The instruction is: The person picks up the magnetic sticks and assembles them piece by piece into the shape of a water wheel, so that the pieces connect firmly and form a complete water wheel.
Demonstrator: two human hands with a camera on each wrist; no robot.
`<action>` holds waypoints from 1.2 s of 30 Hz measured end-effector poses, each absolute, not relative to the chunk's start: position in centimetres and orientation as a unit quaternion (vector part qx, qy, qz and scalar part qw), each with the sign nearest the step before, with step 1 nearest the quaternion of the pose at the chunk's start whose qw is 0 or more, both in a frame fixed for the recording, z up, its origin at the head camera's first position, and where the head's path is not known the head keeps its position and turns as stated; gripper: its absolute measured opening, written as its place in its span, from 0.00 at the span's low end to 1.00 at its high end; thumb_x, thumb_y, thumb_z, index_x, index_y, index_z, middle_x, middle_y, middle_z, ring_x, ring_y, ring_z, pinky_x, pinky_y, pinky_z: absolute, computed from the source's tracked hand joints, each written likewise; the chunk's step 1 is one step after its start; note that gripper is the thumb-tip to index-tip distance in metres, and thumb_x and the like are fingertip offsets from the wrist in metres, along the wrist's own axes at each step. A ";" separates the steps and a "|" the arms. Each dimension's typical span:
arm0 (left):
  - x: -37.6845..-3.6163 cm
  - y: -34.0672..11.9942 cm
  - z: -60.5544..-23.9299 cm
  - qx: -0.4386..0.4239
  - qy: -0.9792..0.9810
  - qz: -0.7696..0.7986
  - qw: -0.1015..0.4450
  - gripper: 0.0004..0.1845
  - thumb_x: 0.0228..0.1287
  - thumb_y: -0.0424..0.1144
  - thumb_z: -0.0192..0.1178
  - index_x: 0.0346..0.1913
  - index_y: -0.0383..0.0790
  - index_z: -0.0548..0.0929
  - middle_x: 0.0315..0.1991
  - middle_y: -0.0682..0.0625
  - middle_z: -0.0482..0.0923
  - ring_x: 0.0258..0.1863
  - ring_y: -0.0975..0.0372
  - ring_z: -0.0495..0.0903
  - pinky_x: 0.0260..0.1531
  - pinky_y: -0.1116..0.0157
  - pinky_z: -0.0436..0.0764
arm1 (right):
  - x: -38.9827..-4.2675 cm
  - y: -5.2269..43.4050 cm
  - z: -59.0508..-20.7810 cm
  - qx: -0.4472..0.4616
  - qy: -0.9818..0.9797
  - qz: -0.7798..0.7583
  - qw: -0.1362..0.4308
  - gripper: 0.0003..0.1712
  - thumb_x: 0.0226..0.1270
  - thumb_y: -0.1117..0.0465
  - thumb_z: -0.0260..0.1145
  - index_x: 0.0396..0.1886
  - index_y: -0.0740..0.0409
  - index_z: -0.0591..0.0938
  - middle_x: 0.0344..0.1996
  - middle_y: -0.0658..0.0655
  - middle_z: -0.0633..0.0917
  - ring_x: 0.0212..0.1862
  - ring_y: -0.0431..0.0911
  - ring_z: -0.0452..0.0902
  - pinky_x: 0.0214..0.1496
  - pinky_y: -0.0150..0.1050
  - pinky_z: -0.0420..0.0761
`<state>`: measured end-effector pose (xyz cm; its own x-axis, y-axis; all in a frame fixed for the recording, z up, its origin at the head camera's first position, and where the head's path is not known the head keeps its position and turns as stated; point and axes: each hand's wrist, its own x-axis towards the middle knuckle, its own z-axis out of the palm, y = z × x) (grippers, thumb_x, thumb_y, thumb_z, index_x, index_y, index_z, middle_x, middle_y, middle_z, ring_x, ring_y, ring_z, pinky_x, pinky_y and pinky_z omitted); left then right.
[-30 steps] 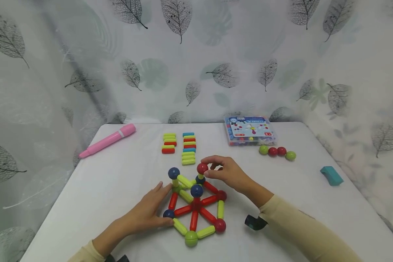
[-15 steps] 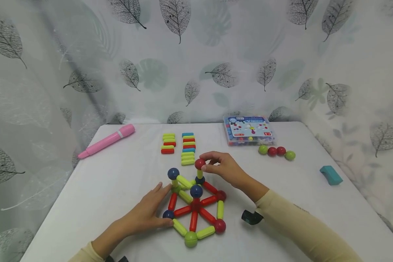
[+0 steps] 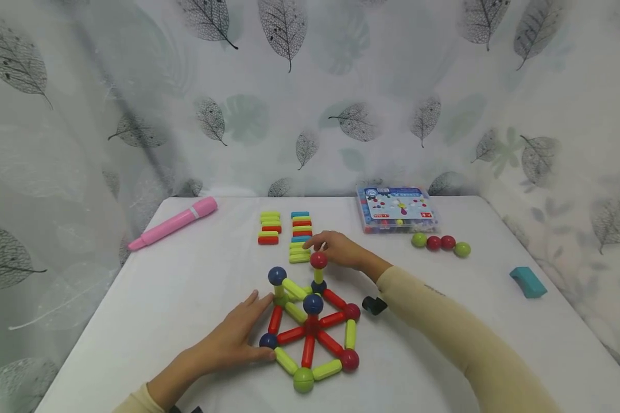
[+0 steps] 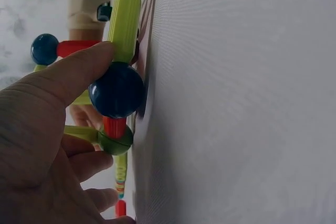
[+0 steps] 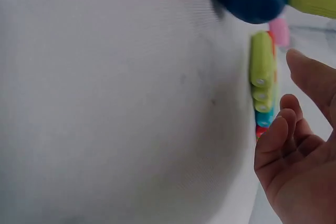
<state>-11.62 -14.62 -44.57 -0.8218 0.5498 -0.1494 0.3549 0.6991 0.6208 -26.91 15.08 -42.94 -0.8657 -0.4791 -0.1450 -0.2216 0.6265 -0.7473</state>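
A wheel-shaped build of magnetic rods and balls stands on the table, with red rods point(image 3: 308, 351) as spokes and yellow-green rods point(image 3: 328, 369) along much of its rim. My left hand point(image 3: 232, 338) rests at its left side. In the left wrist view its thumb touches the build beside a blue ball point(image 4: 116, 90), and a finger reaches the green ball point(image 4: 116, 141). At the back, a red ball point(image 3: 318, 260) tops an upright yellow-green rod point(image 3: 318, 276). Just behind that ball, my right hand point(image 3: 341, 250) hovers with nothing held, its fingertips near the right column of loose rods point(image 3: 299, 258).
Another column of loose rods point(image 3: 269, 228) lies to the left. Farther back are a pink marker-shaped object point(image 3: 175, 223) and a clear case of parts point(image 3: 398, 210). Several green and red balls point(image 3: 433, 243) sit before the case. A teal block point(image 3: 528, 282) is far right.
My right hand first held the red ball over the rear blue ball. It has let go, leaving ball and rod upright, and moved back toward the loose rods. My left hand stays put.
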 end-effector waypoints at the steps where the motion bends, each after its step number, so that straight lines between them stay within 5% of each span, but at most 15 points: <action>1: -11.6 -14.6 -44.5 0.249 0.906 0.298 0.166 0.58 0.50 0.63 0.75 0.81 0.48 0.58 0.79 0.45 0.59 0.80 0.42 0.50 0.69 0.34 0.62 | -27.0 14.7 -43.2 -0.204 0.891 -0.368 0.169 0.19 0.69 0.58 0.70 0.59 0.48 0.86 0.51 0.53 0.83 0.54 0.49 0.76 0.56 0.44 0.81; 6: -11.4 -14.7 -44.7 0.250 0.910 0.291 0.160 0.58 0.51 0.64 0.74 0.81 0.49 0.58 0.79 0.47 0.59 0.80 0.43 0.50 0.69 0.35 0.63 | -26.9 13.2 -43.9 -0.198 0.913 -0.326 0.147 0.19 0.62 0.59 0.77 0.53 0.51 0.87 0.49 0.52 0.85 0.56 0.48 0.79 0.62 0.47 0.80; 14: -11.3 -14.5 -44.6 0.254 0.908 0.292 0.159 0.58 0.51 0.63 0.75 0.81 0.46 0.59 0.79 0.46 0.60 0.80 0.43 0.50 0.70 0.34 0.60 | -26.2 12.9 -43.8 -0.187 0.926 -0.299 0.135 0.11 0.60 0.59 0.78 0.39 0.53 0.84 0.35 0.50 0.85 0.42 0.46 0.79 0.53 0.40 0.83; 21: -11.3 -14.4 -44.4 0.253 0.909 0.292 0.157 0.57 0.51 0.63 0.75 0.81 0.46 0.59 0.79 0.45 0.60 0.80 0.42 0.50 0.70 0.34 0.61 | -26.0 14.6 -44.0 -0.189 0.929 -0.283 0.146 0.12 0.66 0.57 0.73 0.48 0.53 0.88 0.41 0.49 0.88 0.47 0.46 0.80 0.56 0.43 0.83; 31: -11.2 -14.4 -44.3 0.253 0.910 0.290 0.154 0.57 0.51 0.62 0.75 0.80 0.46 0.59 0.79 0.45 0.60 0.79 0.41 0.51 0.69 0.33 0.62 | -21.8 19.8 -41.2 -0.015 0.851 -0.496 0.170 0.25 0.69 0.48 0.69 0.62 0.53 0.82 0.48 0.55 0.84 0.50 0.53 0.76 0.46 0.41 0.81; 36: -11.3 -14.5 -44.4 0.255 0.910 0.290 0.152 0.58 0.50 0.62 0.76 0.80 0.47 0.59 0.79 0.45 0.60 0.79 0.41 0.51 0.68 0.33 0.63 | -18.4 19.7 -39.8 0.022 0.776 -0.596 0.203 0.26 0.69 0.49 0.69 0.61 0.59 0.80 0.43 0.57 0.83 0.42 0.53 0.75 0.36 0.34 0.77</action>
<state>-11.33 -14.49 -44.44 -0.8232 0.5530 -0.1284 0.3763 0.7009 0.6059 -18.36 19.68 -39.78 -0.9164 -0.2074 -0.3424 0.2773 0.2880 -0.9166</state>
